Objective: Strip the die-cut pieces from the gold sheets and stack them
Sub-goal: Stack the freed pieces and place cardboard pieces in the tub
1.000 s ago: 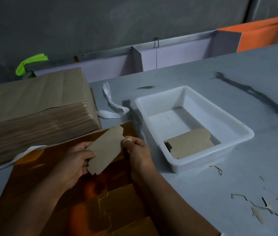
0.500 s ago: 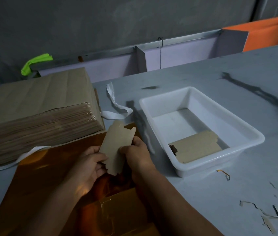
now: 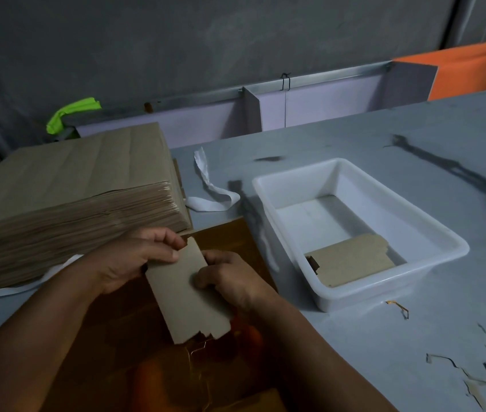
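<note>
I have both hands clamped on one die-cut piece (image 3: 186, 292) — a long strip of card, its plain grey-brown side up, held just above the gold sheet (image 3: 122, 328). My left hand (image 3: 134, 257) pinches the far left corner between thumb and fingers. My right hand (image 3: 231, 278) grips the right edge, thumb pressed on the face and the other fingers curled beneath. The two hands are close together at the far end of the piece, not touching. The strip runs from that far end toward me and slightly right, and its near end is notched and ragged.

The gold sheet lies flat on the grey table (image 3: 384, 138) under my forearms, dark and reflective, with cut lines showing faintly near the strip's near end.

To the right, just beside the sheet, stands a white plastic tray (image 3: 399, 281). In its near end lie stripped pieces (image 3: 354, 263), plain side up — I cannot tell how many.

On the left, just behind my left hand, sits a thick stack of brown sheets (image 3: 66, 185). A white strip (image 3: 210, 191) of tape or paper curls on the table between the stack and the tray.

Thin trimmings (image 3: 473, 379) lie scattered at the near right, and one small gold scrap (image 3: 398, 307) lies just in front of the tray. Far off along the back edge I see a bright green bit (image 3: 72, 113) and an orange panel (image 3: 473, 69).
</note>
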{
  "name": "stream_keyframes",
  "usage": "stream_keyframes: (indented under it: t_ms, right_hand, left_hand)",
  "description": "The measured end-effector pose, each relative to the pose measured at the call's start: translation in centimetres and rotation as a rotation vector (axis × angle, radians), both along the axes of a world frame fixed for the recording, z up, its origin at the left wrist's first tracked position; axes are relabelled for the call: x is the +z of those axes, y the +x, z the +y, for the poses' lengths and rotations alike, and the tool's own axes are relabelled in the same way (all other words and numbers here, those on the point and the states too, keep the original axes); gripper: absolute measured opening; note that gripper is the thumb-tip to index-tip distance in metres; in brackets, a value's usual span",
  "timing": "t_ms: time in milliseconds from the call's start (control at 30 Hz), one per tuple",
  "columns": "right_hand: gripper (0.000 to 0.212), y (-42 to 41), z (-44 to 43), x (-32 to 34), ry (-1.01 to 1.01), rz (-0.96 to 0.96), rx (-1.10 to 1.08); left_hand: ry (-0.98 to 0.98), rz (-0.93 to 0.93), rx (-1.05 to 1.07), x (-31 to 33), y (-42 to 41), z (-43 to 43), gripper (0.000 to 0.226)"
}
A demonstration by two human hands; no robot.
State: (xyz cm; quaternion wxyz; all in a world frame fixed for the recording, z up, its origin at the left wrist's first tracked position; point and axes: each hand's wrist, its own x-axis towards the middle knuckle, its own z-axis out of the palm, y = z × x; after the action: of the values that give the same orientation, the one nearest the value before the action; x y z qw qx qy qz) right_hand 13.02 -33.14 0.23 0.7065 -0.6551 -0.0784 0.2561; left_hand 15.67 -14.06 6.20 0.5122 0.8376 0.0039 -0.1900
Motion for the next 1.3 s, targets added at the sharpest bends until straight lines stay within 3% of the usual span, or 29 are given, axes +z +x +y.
stream_keyframes:
  t_ms: [100, 233, 400, 467, 667, 1300]
  right_hand:
    - [0.020, -0.1, 0.0, -0.2, -0.021, 0.022, 0.011]
    - [0.023, 0.1, -0.3, 0.0, 0.011, 0.033, -0.011]
    - [0.026, 0.2, -0.8, 0.3, 0.313, 0.166, -0.102]
    - [0.029, 0.0, -0.8, 0.0, 0.411, 0.221, -0.132]
    - [0.037, -0.4, 0.4, -0.4, 0.454, 0.279, -0.263]
    - [0.014, 0.3, 0.3, -1.3, 0.333, 0.257, -0.515]
  left_hand:
    - [0.024, 0.042, -0.018, 0.0, -0.3, 0.8, 0.028]
    - [-0.075, 0.027, 0.070, -0.2, -0.9, 1.4, 0.037]
    - [-0.326, -0.023, 0.336, -0.7, -1.0, 2.0, 0.015]
    - [-0.403, -0.034, 0.441, -1.1, -0.8, 2.1, 0.016]
    - [-0.467, -0.049, 0.615, -3.1, -0.9, 0.8, 0.014]
    - [-0.278, 0.023, 0.422, -4.0, -3.2, -0.5, 0.018]
